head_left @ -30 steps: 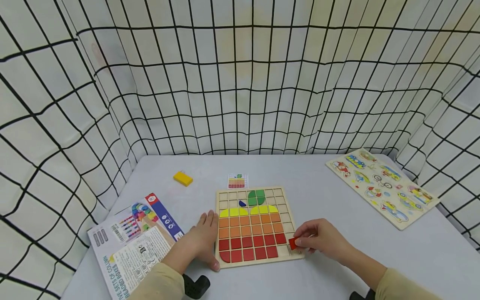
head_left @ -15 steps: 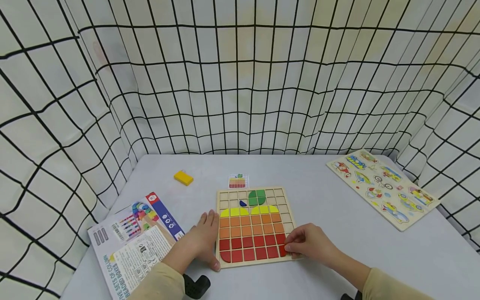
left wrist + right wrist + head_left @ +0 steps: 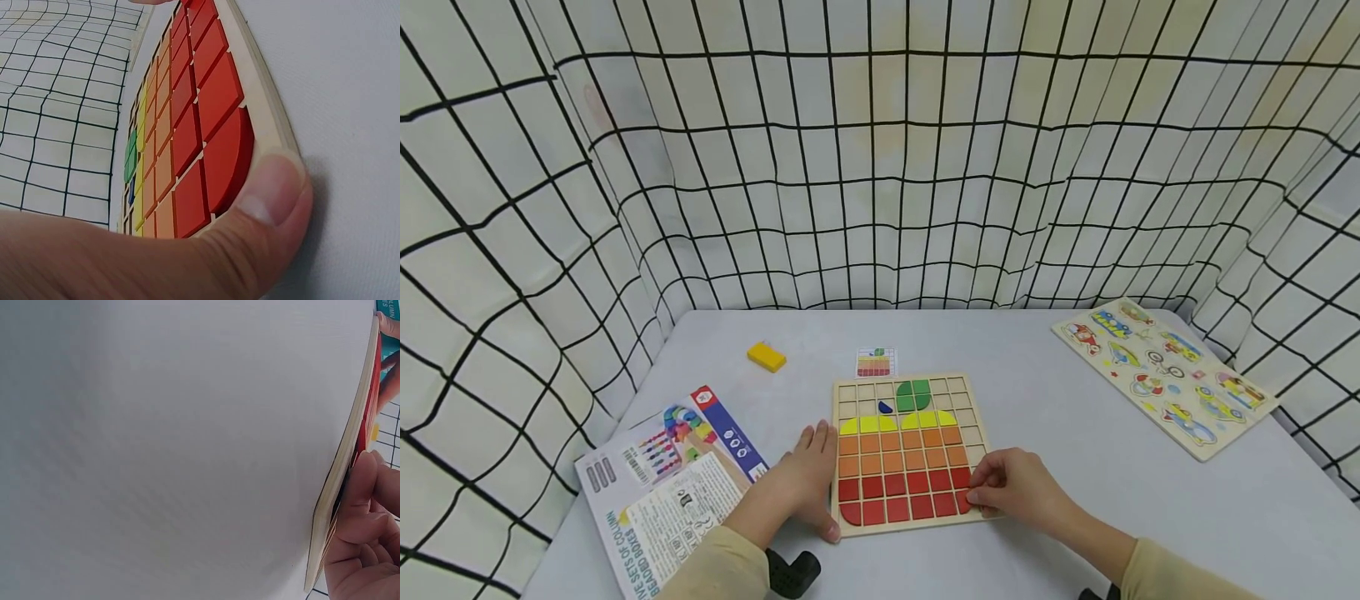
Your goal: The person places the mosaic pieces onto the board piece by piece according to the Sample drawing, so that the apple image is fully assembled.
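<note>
A wooden grid board lies in the middle of the grey table, filled with green, yellow, orange and red tiles in an apple shape. My left hand lies flat along the board's left edge, with its thumb pressed against the near left corner beside a red quarter-round tile. My right hand sits at the board's near right corner, its curled fingers pinching a red tile at the end of the bottom rows. The right wrist view shows only the board's edge.
A printed box lies at the near left. A yellow block and a small pattern card sit behind the board. A vehicle peg puzzle lies at the far right. A black object sits at the near edge. Grid-patterned cloth walls surround the table.
My right hand has moved left, bringing the red tile from beside the board onto its near right corner. The left hand has stayed put.
</note>
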Motion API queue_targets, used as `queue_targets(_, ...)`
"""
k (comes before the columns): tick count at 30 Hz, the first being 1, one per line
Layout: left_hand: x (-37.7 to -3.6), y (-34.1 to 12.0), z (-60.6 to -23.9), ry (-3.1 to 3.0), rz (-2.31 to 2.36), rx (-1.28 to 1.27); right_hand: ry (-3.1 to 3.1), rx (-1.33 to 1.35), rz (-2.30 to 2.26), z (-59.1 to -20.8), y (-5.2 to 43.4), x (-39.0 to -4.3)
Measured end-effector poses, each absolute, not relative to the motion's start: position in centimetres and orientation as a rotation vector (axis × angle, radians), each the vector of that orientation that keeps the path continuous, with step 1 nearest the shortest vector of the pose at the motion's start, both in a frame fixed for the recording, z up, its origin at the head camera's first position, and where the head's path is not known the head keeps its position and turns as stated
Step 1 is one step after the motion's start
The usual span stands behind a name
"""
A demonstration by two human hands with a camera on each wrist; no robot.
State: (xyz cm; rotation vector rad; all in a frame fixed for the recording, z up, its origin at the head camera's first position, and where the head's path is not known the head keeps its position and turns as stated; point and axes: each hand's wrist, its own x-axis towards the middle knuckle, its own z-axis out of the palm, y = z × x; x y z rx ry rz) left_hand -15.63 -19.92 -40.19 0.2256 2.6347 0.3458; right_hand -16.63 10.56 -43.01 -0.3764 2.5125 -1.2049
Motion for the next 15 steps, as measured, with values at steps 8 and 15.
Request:
queue_targets(8,-15.65,-19.94,-40.27,2.631,0.353,0.224,2.553,-0.429,-1.151,-43.11,10.68,-16.51)
queue_targets(15,-15.54,-19.92,-39.99,2.644,0.365,0.223,2.587,-0.522,-1.062,-42.99,10.76,-16.53)
